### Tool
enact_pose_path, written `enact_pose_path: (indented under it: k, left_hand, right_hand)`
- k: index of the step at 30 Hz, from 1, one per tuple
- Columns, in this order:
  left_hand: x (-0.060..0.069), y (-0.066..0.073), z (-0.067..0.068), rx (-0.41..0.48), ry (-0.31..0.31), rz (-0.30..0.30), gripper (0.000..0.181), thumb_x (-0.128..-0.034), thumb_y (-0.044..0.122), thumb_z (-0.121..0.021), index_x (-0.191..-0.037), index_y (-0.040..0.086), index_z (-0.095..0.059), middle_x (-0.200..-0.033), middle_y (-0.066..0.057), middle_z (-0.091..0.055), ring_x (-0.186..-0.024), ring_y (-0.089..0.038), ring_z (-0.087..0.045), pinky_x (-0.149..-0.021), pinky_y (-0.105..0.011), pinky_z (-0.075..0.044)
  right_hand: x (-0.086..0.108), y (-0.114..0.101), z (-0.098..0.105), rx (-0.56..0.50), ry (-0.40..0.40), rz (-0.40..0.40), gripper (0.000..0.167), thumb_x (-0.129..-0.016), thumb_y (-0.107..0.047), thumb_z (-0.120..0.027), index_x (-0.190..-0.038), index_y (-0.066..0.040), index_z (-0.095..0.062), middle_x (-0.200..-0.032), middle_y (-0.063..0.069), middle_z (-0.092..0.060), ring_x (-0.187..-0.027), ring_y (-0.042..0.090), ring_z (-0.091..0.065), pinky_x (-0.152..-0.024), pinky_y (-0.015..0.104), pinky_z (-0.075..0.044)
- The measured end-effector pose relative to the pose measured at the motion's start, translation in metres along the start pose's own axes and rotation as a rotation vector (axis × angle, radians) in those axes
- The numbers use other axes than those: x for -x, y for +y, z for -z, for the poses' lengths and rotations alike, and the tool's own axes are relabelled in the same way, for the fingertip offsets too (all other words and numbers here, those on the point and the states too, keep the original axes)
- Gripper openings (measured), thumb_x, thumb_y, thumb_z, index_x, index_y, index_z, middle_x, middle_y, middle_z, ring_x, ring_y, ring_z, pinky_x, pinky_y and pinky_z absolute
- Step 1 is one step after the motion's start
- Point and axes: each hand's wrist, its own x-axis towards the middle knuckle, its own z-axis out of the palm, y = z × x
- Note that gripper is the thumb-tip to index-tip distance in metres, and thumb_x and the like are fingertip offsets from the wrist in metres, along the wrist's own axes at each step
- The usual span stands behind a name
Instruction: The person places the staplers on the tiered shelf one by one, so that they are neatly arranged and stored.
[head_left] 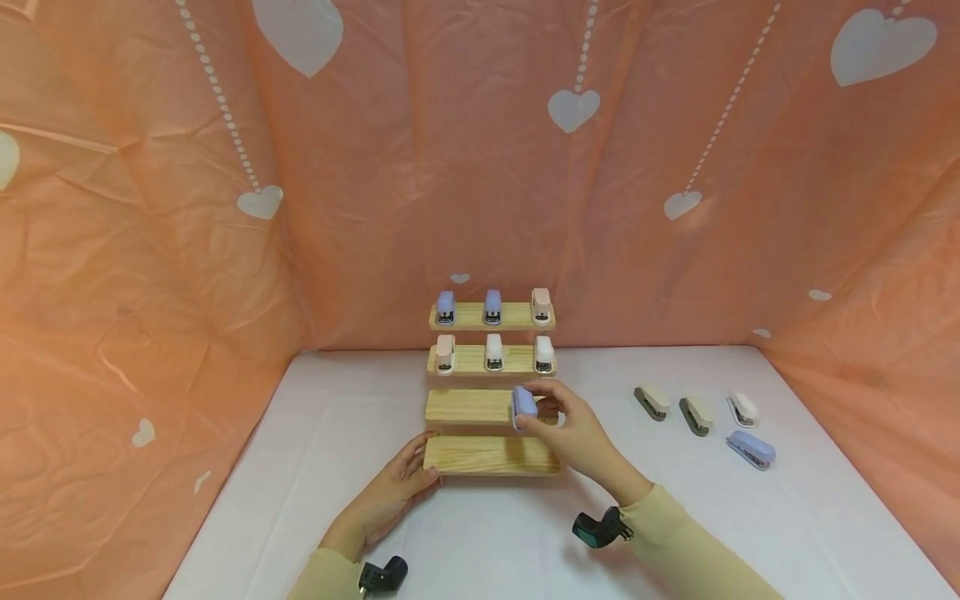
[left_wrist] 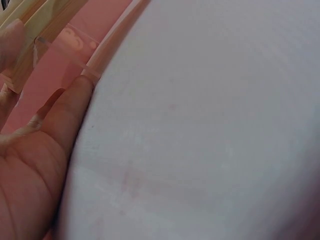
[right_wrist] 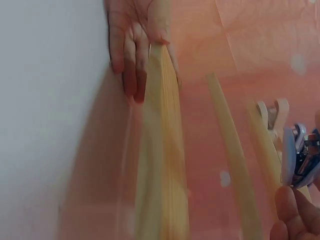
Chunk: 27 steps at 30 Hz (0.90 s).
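A wooden rack with four stepped shelves stands mid-table; its lowest shelf is bare. My left hand holds the left end of that shelf, thumb at its front edge. In my right hand a blue-purple stapler is pinched over the right part of the third shelf. The right wrist view shows the same stapler at the right edge, between the fingertips. On the top shelf are two purple staplers and a pink one; the second holds a pink and two white staplers.
On the table's right side lie two cream staplers with dark bases, a white stapler and a blue one. An orange-pink curtain with white hearts surrounds the back and sides of the white table.
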Motion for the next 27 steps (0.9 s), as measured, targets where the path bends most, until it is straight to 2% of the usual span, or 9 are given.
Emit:
enact_pose_path:
  k: [5, 14, 19, 24, 27]
  left_hand:
    - [0.000, 0.001, 0.000, -0.009, 0.006, 0.000, 0.076, -0.0949, 0.022, -0.062, -0.155, 0.016, -0.016, -0.156, -0.023, -0.018, -0.141, -0.036, -0.025, -0.108, -0.035, -0.038]
    - [0.000, -0.001, 0.001, 0.002, -0.016, -0.004, 0.076, -0.0959, 0.020, -0.061, -0.155, 0.015, -0.013, -0.156, -0.022, -0.018, -0.141, -0.034, -0.025, -0.109, -0.035, -0.037]
    - [-0.001, -0.001, 0.001, -0.004, -0.007, 0.004, 0.076, -0.0957, 0.021, -0.062, -0.155, 0.016, -0.014, -0.157, -0.023, -0.017, -0.141, -0.035, -0.024, -0.109, -0.034, -0.037]
    - [-0.001, 0.000, 0.000, -0.003, -0.003, 0.007, 0.076, -0.0959, 0.022, -0.061, -0.155, 0.015, -0.014, -0.157, -0.023, -0.015, -0.141, -0.036, -0.022, -0.108, -0.035, -0.037]
    - [-0.001, 0.001, 0.000, -0.001, -0.003, 0.011, 0.076, -0.0958, 0.022, -0.061, -0.155, 0.015, -0.014, -0.157, -0.023, -0.014, -0.141, -0.036, -0.022, -0.108, -0.035, -0.037]
  right_hand:
    - [-0.012, 0.007, -0.021, -0.030, -0.008, 0.037, 0.049, -0.084, -0.025, -0.077, -0.128, -0.015, -0.057, -0.124, 0.004, -0.058, -0.098, 0.021, -0.061, -0.086, 0.034, -0.054]
    - [-0.028, 0.003, -0.049, -0.040, -0.054, 0.067, 0.048, -0.085, -0.033, -0.075, -0.127, -0.020, -0.057, -0.124, 0.000, -0.058, -0.103, 0.018, -0.061, -0.087, 0.032, -0.055]
    - [-0.035, 0.001, -0.060, 0.017, -0.071, 0.077, 0.048, -0.086, -0.039, -0.073, -0.127, -0.020, -0.057, -0.123, -0.004, -0.058, -0.106, 0.015, -0.059, -0.091, 0.033, -0.053]
    - [-0.041, -0.001, -0.068, 0.060, -0.057, 0.111, 0.049, -0.086, -0.040, -0.072, -0.127, -0.017, -0.058, -0.123, -0.004, -0.059, -0.109, 0.017, -0.057, -0.097, 0.040, -0.049]
    - [-0.043, 0.000, -0.072, 0.097, -0.046, 0.125, 0.049, -0.086, -0.041, -0.072, -0.127, -0.016, -0.058, -0.122, -0.005, -0.059, -0.109, 0.014, -0.057, -0.096, 0.037, -0.050]
